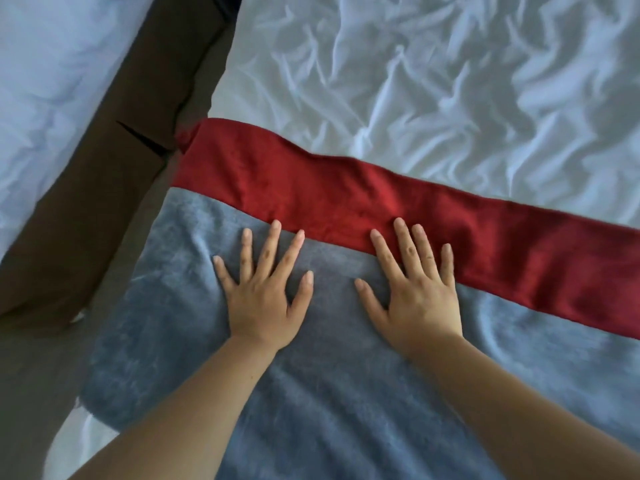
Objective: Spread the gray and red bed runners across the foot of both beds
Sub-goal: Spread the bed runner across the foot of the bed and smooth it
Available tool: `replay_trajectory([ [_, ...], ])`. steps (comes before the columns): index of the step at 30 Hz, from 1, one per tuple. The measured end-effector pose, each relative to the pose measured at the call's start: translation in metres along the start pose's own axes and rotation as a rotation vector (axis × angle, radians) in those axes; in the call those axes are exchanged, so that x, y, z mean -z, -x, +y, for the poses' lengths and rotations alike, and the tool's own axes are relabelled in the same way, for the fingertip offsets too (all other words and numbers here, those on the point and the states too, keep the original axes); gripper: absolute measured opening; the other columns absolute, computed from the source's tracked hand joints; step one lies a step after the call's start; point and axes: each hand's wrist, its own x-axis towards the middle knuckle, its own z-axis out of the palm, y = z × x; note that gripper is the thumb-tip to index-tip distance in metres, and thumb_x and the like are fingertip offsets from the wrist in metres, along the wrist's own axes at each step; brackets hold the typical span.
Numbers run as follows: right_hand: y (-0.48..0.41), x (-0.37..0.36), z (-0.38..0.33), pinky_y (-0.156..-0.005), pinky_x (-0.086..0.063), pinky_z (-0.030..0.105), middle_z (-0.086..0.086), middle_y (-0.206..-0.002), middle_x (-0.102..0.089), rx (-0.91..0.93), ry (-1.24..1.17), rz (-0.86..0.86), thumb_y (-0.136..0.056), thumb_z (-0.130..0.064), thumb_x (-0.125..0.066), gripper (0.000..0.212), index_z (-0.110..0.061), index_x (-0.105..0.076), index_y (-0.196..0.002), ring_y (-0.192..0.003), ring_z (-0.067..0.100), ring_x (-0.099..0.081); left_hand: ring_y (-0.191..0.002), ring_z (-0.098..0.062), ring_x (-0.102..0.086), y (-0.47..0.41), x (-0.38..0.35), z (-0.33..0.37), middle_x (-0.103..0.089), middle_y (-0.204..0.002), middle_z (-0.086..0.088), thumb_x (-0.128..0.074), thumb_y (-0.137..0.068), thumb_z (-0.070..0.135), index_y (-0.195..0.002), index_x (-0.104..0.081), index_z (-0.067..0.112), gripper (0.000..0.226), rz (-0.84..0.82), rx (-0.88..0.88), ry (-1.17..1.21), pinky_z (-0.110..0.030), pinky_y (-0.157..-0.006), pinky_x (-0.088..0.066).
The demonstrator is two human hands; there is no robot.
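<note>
A bed runner lies across the white bed (433,81) in front of me, with a wide gray band (329,393) nearest me and a red band (311,192) along its far side. My left hand (263,299) rests flat on the gray band, fingers spread, fingertips near the red seam. Flat as well, my right hand (419,292) has its palm on the gray and its fingertips over the red band. Neither hand grips anything. The runner's left end hangs over the bed's side edge.
A second bed with white bedding (45,81) fills the upper left. Between the two beds runs a narrow gap with a brown bed skirt (114,188) and floor. The white sheet beyond the runner is wrinkled.
</note>
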Motion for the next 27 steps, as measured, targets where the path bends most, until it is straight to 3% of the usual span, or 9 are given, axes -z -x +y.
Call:
replay_trajectory([
  [5,-0.011,0.002,-0.017,-0.12,0.004,0.063,0.002,-0.169,0.003,-0.045,0.062,-0.066,-0.097,-0.069,-0.01,0.071,-0.038,0.001,-0.16,-0.155,0.028,0.01,-0.157,-0.039,0.008,-0.01,0.005,0.008,0.008,-0.173,0.007,-0.017,-0.1,0.064,-0.161,0.003,0.044,0.067,-0.007,0.011,-0.031,-0.079,-0.114,-0.003],
  [7,-0.022,0.003,-0.02,-0.116,0.011,0.065,0.0,-0.168,0.014,-0.028,0.08,-0.109,-0.096,-0.067,-0.008,0.07,-0.04,0.008,-0.158,-0.153,0.03,0.019,-0.156,-0.046,0.0,-0.035,0.013,0.03,0.004,-0.173,0.005,-0.022,-0.101,0.063,-0.161,0.0,0.045,0.067,0.02,-0.202,-0.039,-0.08,-0.113,-0.007],
  [9,-0.027,0.007,-0.019,-0.116,0.015,0.064,-0.002,-0.168,0.017,0.008,0.053,-0.138,-0.095,-0.064,-0.016,0.071,-0.041,0.007,-0.158,-0.151,0.027,0.025,-0.157,-0.044,0.0,-0.061,0.021,0.062,0.0,-0.173,0.01,-0.024,-0.101,0.064,-0.16,-0.007,0.051,0.063,0.01,-0.468,-0.036,-0.08,-0.113,-0.008],
  [10,-0.028,0.009,-0.015,-0.118,0.015,0.061,-0.003,-0.168,0.015,0.04,0.021,-0.131,-0.095,-0.062,-0.02,0.071,-0.042,0.003,-0.158,-0.151,0.024,0.025,-0.157,-0.041,0.002,-0.07,0.023,0.073,0.001,-0.172,0.014,-0.022,-0.1,0.067,-0.158,-0.009,0.054,0.061,-0.013,-0.509,-0.038,-0.08,-0.113,-0.008],
  [13,-0.021,0.019,0.026,-0.124,0.004,0.049,-0.006,-0.169,-0.004,0.109,-0.006,-0.044,-0.099,-0.06,-0.027,0.064,-0.043,-0.012,-0.158,-0.155,0.016,0.005,-0.157,-0.039,0.009,-0.081,0.013,0.075,0.007,-0.17,0.021,-0.015,-0.094,0.078,-0.155,-0.005,0.06,0.065,-0.023,-0.238,-0.023,-0.078,-0.115,-0.006],
  [15,-0.006,0.025,0.076,-0.125,-0.005,0.047,-0.008,-0.169,-0.009,-0.06,0.011,0.047,-0.099,-0.065,-0.026,0.066,-0.041,-0.014,-0.159,-0.155,0.014,-0.004,-0.157,-0.041,0.008,-0.083,0.006,0.063,0.008,-0.17,0.02,-0.016,-0.093,0.082,-0.155,-0.001,0.06,0.068,0.02,-0.13,-0.008,-0.077,-0.116,-0.005],
  [18,0.015,0.026,0.129,-0.125,-0.006,0.049,-0.008,-0.169,-0.01,-0.169,0.056,0.032,-0.097,-0.073,-0.019,0.073,-0.039,-0.008,-0.16,-0.155,0.016,-0.006,-0.156,-0.043,0.008,-0.095,0.001,0.06,0.006,-0.171,0.018,-0.015,-0.091,0.085,-0.155,0.001,0.061,0.071,-0.018,-0.132,0.004,-0.079,-0.113,-0.006],
  [27,0.014,0.029,0.134,-0.125,0.001,0.047,-0.008,-0.169,-0.002,-0.145,-0.047,-0.006,-0.095,-0.074,-0.018,0.074,-0.039,-0.008,-0.159,-0.155,0.014,0.003,-0.156,-0.042,0.011,-0.09,0.02,0.084,0.015,-0.17,0.014,-0.011,-0.092,0.08,-0.156,0.011,0.055,0.072,-0.178,-0.033,-0.118,-0.073,-0.119,-0.007],
])
